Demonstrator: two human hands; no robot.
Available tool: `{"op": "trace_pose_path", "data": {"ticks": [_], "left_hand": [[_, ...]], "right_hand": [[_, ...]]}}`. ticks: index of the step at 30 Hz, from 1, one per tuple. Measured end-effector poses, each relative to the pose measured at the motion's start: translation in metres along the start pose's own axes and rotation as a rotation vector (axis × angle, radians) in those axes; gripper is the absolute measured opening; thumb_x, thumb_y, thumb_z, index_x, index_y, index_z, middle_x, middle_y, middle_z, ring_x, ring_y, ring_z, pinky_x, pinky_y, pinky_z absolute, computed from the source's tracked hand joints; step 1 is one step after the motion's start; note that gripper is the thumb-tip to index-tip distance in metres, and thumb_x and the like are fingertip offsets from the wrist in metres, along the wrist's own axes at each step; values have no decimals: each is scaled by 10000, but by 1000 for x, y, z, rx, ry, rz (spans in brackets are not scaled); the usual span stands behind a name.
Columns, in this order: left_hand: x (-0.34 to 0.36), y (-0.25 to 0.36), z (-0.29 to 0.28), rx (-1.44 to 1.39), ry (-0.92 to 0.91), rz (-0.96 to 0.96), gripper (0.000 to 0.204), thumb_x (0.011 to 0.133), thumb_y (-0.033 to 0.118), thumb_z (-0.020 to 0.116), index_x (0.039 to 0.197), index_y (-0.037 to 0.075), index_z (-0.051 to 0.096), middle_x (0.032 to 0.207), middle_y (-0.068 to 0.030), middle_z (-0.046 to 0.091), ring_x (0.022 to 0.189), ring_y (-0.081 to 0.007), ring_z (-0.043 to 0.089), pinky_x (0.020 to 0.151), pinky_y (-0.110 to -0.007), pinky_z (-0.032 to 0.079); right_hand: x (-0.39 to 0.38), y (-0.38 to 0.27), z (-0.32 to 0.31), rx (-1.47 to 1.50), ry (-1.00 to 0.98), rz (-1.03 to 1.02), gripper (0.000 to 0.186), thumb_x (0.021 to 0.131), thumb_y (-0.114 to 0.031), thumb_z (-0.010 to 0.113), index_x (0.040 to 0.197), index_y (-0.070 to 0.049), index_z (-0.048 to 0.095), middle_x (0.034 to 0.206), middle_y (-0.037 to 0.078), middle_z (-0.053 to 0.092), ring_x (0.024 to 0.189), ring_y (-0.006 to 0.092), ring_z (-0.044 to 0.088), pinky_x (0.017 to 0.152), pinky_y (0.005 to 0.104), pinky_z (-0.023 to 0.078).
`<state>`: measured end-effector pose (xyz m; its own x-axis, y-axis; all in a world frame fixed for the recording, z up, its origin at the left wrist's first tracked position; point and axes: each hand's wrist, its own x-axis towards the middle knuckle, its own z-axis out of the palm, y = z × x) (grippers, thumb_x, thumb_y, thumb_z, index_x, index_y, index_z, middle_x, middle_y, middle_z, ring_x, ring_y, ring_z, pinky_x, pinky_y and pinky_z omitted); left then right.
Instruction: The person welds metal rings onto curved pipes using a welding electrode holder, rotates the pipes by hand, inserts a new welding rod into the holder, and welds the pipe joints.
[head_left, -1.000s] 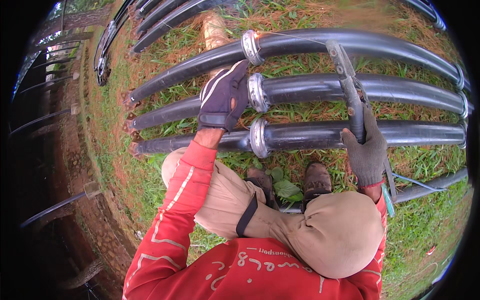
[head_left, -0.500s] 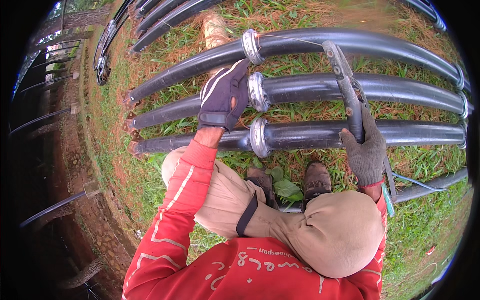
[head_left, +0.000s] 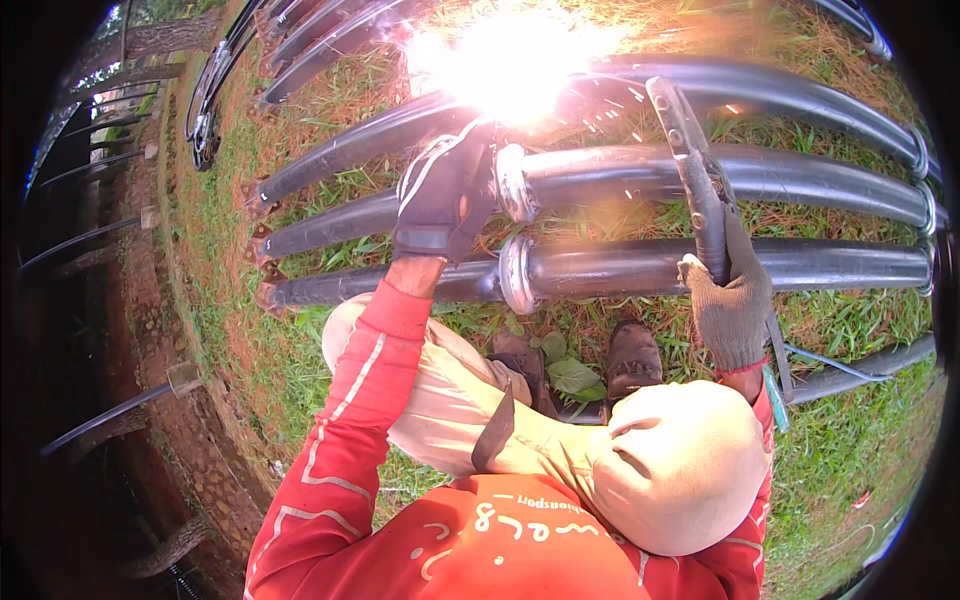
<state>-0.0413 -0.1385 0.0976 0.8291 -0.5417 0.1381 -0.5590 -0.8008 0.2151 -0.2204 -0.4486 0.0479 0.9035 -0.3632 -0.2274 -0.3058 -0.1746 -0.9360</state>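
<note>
My right hand (head_left: 735, 300), in a grey-brown knit glove, is wrapped round the handle of a dark welding electrode holder (head_left: 692, 160). A blinding welding arc (head_left: 510, 70) burns at the joint of the far black pole (head_left: 770, 90), throwing sparks and hiding the joint and the thin electrode. My left hand (head_left: 440, 200), in a dark glove with pale stripes, lies over the middle black pole (head_left: 640, 170), just below the glare. Its fingers are turned away and hidden, their tips close to the far pole. Beside it is a silvery weld collar (head_left: 515, 183).
The near black pole (head_left: 720, 270) has its own collar (head_left: 518, 275) and lies just before my boots (head_left: 634, 355). More poles (head_left: 330, 50) and coiled black cable (head_left: 205, 140) are at the far left. A blue strand (head_left: 835, 365) runs near my right wrist.
A bright arc with flying sparks has flared up at the far pole's collar, swallowing the collar and the rod seen before. Both hands have stayed nearly in place.
</note>
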Motion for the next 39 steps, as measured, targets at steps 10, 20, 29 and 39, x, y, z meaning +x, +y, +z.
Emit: {"op": "trace_pose_path", "data": {"ticks": [10, 20, 29, 39], "left_hand": [[0, 18, -2, -106, 35, -114, 332, 1003, 128, 718, 1329, 163, 773, 945, -216, 743, 849, -471, 719, 729, -526, 564], [-4, 16, -4, -118, -75, -193, 371, 1012, 69, 687, 1377, 59, 749, 1108, -230, 790, 1022, -416, 776, 914, -461, 605], [-5, 20, -7, -74, -45, -150, 343, 1016, 86, 697, 1353, 85, 765, 1103, -224, 782, 997, -433, 762, 888, -459, 609], [-12, 24, -11, -78, -82, -160, 367, 1005, 84, 703, 1367, 104, 764, 961, -216, 742, 890, -443, 729, 801, -484, 585]], "right_hand": [[1, 5, -5, -226, 18, -93, 670, 936, -74, 824, 1567, -19, 605, 1242, 195, 789, 1040, 194, 770, 901, 354, 604], [4, 15, -1, -206, 10, -94, 720, 916, -77, 845, 1589, -36, 593, 1312, 231, 774, 1115, 248, 797, 927, 374, 613], [4, 16, 1, -235, 9, -106, 718, 916, -78, 846, 1587, -37, 594, 1303, 230, 779, 1101, 267, 802, 913, 378, 618], [-19, 34, -13, -291, 166, -220, 648, 879, -1, 845, 1489, 75, 640, 1143, 162, 824, 892, 139, 752, 798, 309, 602]]}}
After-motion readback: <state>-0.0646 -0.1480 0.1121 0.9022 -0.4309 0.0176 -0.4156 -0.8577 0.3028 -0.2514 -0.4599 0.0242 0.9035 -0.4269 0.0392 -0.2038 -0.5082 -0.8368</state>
